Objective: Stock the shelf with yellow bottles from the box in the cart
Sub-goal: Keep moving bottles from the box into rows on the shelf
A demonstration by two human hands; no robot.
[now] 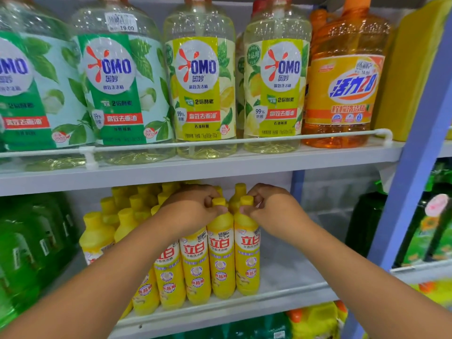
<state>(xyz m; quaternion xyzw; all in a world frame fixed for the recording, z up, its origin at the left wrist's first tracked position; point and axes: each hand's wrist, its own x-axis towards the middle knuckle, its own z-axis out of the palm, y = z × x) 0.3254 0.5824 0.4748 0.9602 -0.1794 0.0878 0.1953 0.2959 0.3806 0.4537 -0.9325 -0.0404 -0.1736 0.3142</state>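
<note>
Middle shelf (293, 272): yellow dish-soap bottles already stand several rows deep on its left half. Bare board runs from the last bottle to the blue upright (401, 216), so by my reading stocking is well along, with room left. Box and cart out of view; remaining stock unknown.

Both forearms reach in from below, wrists level, hands side by side at the front row. Left hand (193, 209) curls round the neck of one front yellow bottle (221, 253), cap showing above the fingers. Right hand (269, 206) pinches the cap of the neighbouring yellow bottle (247, 255), rightmost in the row. Both bottles upright, touching, bases just behind the shelf lip.
</note>
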